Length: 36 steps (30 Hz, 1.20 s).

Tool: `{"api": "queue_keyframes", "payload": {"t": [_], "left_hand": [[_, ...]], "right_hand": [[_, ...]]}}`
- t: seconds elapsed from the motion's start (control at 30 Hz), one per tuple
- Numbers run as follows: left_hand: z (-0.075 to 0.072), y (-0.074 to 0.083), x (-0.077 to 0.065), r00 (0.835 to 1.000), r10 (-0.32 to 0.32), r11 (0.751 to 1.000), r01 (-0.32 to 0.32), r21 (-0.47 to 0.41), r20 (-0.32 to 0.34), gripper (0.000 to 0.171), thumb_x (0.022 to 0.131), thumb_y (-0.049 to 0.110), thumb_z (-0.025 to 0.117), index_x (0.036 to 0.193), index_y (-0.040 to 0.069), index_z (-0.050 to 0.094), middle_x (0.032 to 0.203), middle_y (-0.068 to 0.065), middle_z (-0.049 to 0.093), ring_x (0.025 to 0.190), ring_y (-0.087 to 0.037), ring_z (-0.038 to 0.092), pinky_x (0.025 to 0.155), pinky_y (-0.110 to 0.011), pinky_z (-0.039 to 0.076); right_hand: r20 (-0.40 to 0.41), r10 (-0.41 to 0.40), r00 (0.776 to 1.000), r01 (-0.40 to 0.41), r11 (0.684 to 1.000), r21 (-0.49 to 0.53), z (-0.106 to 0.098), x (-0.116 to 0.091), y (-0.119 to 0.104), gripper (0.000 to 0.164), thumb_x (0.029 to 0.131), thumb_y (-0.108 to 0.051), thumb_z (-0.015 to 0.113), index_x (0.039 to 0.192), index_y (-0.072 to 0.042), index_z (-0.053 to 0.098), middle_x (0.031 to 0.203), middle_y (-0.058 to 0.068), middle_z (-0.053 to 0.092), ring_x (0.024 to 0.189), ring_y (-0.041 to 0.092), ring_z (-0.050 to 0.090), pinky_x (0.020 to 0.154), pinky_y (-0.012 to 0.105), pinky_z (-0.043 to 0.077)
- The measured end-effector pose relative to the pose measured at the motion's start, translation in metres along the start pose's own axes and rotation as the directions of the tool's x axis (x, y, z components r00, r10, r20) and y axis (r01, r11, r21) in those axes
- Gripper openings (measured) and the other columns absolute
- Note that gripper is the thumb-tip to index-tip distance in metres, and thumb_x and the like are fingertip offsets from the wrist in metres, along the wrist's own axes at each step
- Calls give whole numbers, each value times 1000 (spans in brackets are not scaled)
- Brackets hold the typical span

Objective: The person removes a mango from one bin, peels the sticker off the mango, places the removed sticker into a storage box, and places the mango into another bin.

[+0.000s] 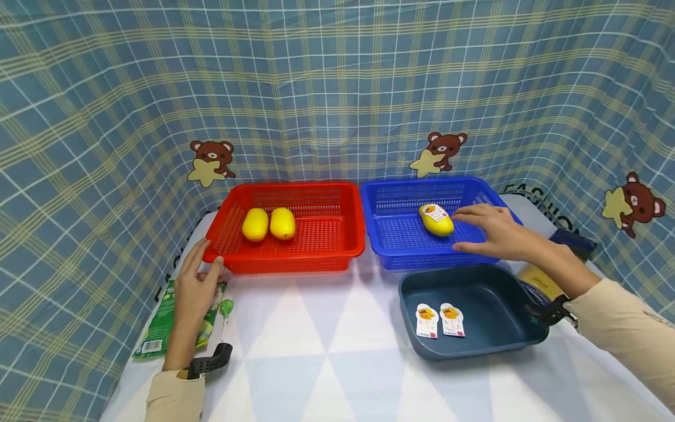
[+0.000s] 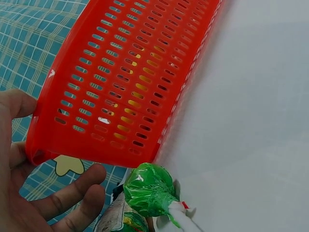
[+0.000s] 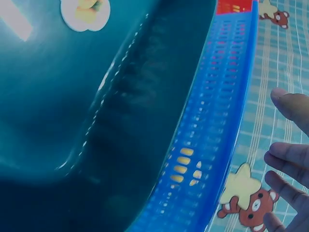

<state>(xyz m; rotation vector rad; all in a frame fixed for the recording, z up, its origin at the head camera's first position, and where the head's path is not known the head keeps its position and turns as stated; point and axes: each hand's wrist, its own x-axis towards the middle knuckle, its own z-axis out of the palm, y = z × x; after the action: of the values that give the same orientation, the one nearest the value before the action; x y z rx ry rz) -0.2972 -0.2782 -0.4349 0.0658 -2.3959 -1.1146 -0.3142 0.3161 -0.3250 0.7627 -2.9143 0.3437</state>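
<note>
My left hand (image 1: pixel 196 287) is at the front left corner of the red basket (image 1: pixel 290 264), fingers fairly straight, its thumb and a finger close about the corner. Two plain yellow fruits (image 1: pixel 255 225), mango-like, lie side by side in that basket. My right hand (image 1: pixel 493 231) hovers over the right side of the blue basket (image 1: pixel 387 258), fingers spread and nothing held. Just left of its fingertips, a yellow mango (image 1: pixel 439 226) lies in the blue basket with a white printed label (image 1: pixel 435 212) on top. In the right wrist view, the mango shows only through the basket's slots.
A dark teal tub (image 1: pixel 490 316) stands in front of the blue basket, holding two fruit-picture labels (image 1: pixel 427 320). Beside my left forearm lie a green packet (image 1: pixel 158 328) and a green lollipop (image 1: pixel 226 308). A yellow and dark packet (image 1: pixel 540 281) lies beneath my right forearm.
</note>
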Motion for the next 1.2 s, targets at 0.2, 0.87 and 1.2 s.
{"api": "queue_keyframes", "payload": {"t": [0.2,0.87,1.2], "left_hand": [[-1,-1,0,1000,-5,1000,5,6,1,55,101,38,57,153,26,43,156,6,39,60,-13,52,51,-15,45],[4,1,0,998,-54,999,54,-1,20,56,101,40,55,154,29,41,157,12,37,58,-21,61,50,-17,48],[3,1,-1,996,-79,997,80,-5,29,57,102,41,54,155,32,39,158,11,35,65,-21,65,55,-14,49]], "right_hand": [[-15,22,1000,-22,999,25,-1,-13,12,68,85,-37,79,136,1,57,141,25,50,134,48,35,98,71,22],[-46,133,990,-132,991,23,-4,-45,53,68,85,-35,80,136,3,57,140,30,49,131,54,36,98,74,20],[-45,160,986,-161,987,-5,-6,-58,67,67,87,-39,78,136,3,57,140,29,49,130,52,37,90,69,26]]}}
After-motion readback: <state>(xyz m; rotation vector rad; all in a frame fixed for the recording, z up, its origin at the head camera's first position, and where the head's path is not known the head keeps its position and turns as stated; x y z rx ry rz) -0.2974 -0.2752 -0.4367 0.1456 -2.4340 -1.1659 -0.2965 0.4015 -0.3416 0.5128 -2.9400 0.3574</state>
